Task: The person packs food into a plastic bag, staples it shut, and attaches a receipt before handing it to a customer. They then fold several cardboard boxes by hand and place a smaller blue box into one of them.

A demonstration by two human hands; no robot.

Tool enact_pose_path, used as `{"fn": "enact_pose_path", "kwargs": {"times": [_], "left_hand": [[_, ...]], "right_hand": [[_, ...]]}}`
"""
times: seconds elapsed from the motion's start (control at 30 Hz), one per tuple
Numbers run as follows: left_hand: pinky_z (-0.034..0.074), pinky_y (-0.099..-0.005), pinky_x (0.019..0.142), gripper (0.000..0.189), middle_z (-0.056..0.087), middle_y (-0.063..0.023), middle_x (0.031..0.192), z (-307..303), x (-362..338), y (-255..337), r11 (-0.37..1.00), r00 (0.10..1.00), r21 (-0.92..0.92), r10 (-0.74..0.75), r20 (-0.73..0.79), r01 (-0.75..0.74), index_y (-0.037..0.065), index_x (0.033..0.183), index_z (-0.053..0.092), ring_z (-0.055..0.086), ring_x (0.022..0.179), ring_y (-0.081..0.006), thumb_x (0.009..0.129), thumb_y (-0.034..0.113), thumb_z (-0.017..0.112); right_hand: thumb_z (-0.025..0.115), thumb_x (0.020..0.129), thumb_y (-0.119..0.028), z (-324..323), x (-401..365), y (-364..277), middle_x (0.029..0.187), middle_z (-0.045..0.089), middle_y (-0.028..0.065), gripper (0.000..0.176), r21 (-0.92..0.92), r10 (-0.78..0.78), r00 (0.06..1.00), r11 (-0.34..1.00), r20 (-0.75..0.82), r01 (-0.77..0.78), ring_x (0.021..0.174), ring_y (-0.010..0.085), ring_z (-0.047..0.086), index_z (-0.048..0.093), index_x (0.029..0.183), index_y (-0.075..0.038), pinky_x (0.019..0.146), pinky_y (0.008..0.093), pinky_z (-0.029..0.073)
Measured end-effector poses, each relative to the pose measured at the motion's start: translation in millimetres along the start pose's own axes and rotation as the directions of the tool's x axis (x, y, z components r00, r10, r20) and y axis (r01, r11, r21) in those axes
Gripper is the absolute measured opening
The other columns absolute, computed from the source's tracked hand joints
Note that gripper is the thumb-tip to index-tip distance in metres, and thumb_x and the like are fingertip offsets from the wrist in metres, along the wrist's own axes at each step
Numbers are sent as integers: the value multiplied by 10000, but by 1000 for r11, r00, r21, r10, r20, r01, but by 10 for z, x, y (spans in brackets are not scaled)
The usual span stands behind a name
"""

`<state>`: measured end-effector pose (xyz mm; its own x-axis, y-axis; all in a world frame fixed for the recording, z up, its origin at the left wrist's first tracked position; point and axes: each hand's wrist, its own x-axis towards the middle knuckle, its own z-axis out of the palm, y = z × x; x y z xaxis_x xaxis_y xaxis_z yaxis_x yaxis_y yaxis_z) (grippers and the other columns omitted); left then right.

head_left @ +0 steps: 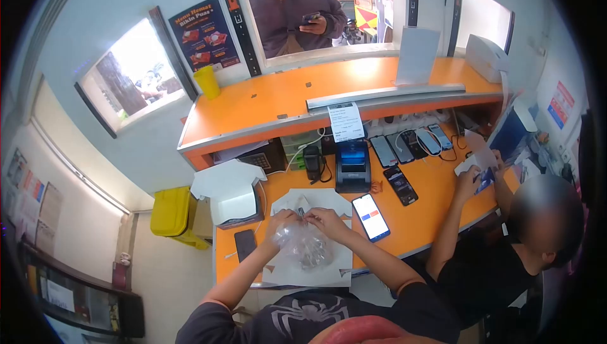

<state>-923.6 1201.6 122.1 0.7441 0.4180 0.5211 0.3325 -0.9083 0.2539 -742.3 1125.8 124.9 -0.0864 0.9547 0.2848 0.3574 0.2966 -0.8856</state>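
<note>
A clear plastic bag (305, 248) lies over an unfolded white carton (275, 276) on the orange desk. My left hand (286, 221) is closed on the bag's upper left part. At its upper right, my right hand (324, 223) pinches the gathered top; a small dark item (301, 212) shows between the two hands. What is inside the bag is hard to make out. Just right of my right hand lies a phone with a lit screen (372, 216). A dark phone (245, 244) rests left of the carton.
An open white box (235, 205) stands at the left, beyond it a yellow bin (172, 219). Behind the carton is a receipt printer (353, 170), with several phones to its right. A co-worker (499, 262) sits at the right. Another person (294, 15) stands outside the window.
</note>
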Motion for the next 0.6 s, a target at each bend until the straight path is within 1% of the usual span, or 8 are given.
{"fn": "enact_pose_path", "kwargs": {"times": [0.07, 0.17, 0.27, 0.37, 0.47, 0.5, 0.57, 0.6], "left_hand": [[461, -347, 612, 99, 566, -58, 762, 6, 15, -65, 998, 995, 44, 50, 83, -54, 97, 737, 618, 569, 745, -243, 681, 176, 637], [470, -357, 623, 98, 564, -69, 784, -101, 35, -22, 998, 993, -2, 65, 97, -65, 92, 752, 615, 566, 745, -252, 682, 160, 627], [470, -360, 626, 110, 562, -78, 795, -243, 97, 65, 995, 992, -62, 84, 94, -78, 84, 769, 611, 566, 749, -258, 688, 157, 617], [471, -365, 644, 115, 557, -88, 795, -313, 114, 20, 984, 969, -148, 128, 212, -98, 68, 787, 608, 561, 773, -270, 704, 148, 604], [465, -362, 656, 118, 570, -103, 846, -211, 52, -148, 989, 953, -107, 131, 272, -106, 59, 811, 610, 556, 814, -286, 713, 121, 590], [460, -363, 663, 124, 581, -97, 855, -127, 9, -243, 987, 965, -131, 123, 230, -94, 58, 822, 612, 559, 826, -283, 711, 110, 593], [438, -377, 721, 125, 588, -65, 816, 185, -69, -542, 848, 998, -530, 30, 48, 0, 56, 805, 618, 560, 801, -250, 731, 154, 642], [427, -384, 750, 141, 592, -49, 796, 340, -108, -691, 717, 999, -697, -17, -44, -19, 55, 796, 621, 561, 789, -233, 741, 176, 667]], "right_hand": [[586, 834, -73, 56, -5, 81, 890, 644, 132, 120, 98, 18, 1000, 995, -25, -16, 827, 236, 642, 615, 928, -4, 725, 307, 500], [578, 837, -55, 67, -24, 91, 903, 647, 127, 115, 74, -1, 1000, 997, -31, 3, 842, 211, 646, 614, 931, 0, 735, 301, 506], [575, 834, -40, 59, -73, 72, 888, 643, 129, 113, -59, -72, 997, 996, 3, 72, 841, 217, 644, 608, 933, 3, 741, 309, 505], [556, 831, -9, 60, -89, 14, 887, 636, 134, 134, -55, -131, 991, 990, -17, 130, 856, 229, 639, 591, 960, -3, 754, 305, 498], [556, 819, -6, 79, -66, -33, 917, 627, 134, 173, -33, -3, 1000, 999, 11, 3, 899, 256, 624, 575, 991, -16, 794, 320, 481], [563, 811, -15, 96, -79, -67, 928, 622, 132, 186, -92, -16, 998, 996, -58, 11, 907, 253, 617, 569, 997, -19, 802, 323, 472], [590, 785, -43, 220, -93, -35, 923, 606, 135, 179, -215, -99, 959, 976, -266, 41, 880, 256, 603, 568, 961, -16, 788, 329, 459], [608, 783, -68, 281, -126, -81, 859, 595, 132, 139, -97, -24, 935, 995, -354, -11, 797, 243, 596, 576, 903, -6, 723, 308, 463]]}}
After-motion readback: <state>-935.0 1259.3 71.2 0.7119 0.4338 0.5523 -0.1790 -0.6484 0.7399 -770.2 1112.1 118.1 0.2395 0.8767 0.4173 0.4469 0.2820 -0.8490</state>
